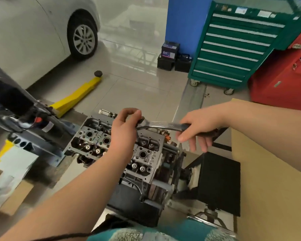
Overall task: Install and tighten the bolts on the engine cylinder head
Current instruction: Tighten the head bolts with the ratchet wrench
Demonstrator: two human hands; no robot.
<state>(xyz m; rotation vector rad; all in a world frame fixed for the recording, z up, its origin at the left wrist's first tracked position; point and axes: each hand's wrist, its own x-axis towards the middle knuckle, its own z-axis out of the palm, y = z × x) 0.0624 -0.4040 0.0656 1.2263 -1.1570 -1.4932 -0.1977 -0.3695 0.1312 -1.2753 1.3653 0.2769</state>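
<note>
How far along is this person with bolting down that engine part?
Partway, as far as I can tell. The cylinder head already sits on the engine. In hand: the left hand steadies the ratchet wrench head while the right hand holds its handle. I can't tell how many bolts are seated or remain.

No text can be read: the label on the car battery (169, 49) at upper centre and the stickers on the green tool cabinet (233, 47) at upper right are blurred
</note>
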